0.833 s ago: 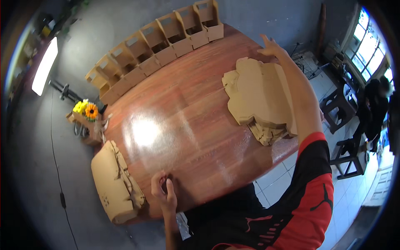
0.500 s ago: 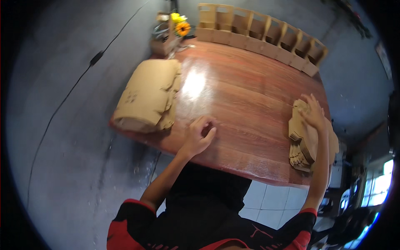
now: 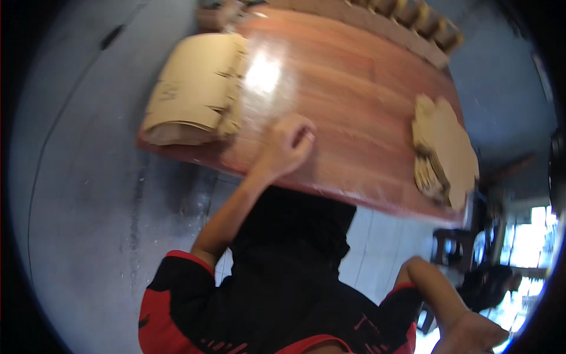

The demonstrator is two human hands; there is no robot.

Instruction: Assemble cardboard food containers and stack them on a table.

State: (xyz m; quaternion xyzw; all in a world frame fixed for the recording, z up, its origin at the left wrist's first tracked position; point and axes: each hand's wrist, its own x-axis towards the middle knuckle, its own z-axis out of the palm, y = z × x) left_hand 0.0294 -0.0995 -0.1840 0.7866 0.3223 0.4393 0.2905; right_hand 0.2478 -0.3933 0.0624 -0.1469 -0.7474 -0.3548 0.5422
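Note:
My left hand rests on the reddish wooden table near its front edge, fingers curled in toward the thumb in a loose loop with nothing visible inside. To its left lies a curved stack of flat brown cardboard sheets, with notched edges facing the middle of the table. At the lower right, away from the table, my right hand hangs beside my bent elbow; it is blurred and its fingers cannot be made out. Another pile of brown cardboard cut-outs lies at the table's right edge, with no hand on it.
A row of folded cardboard carriers stands along the far edge, partly cut off by the frame. Another cardboard item sits at the far left corner. A grey wall is on the left, and a dark stool at the right.
My right hand has left the cardboard pile on the right and swung down and back toward the lower right. The view has tilted, so the table sits higher; my left hand stays on it, fingers more curled.

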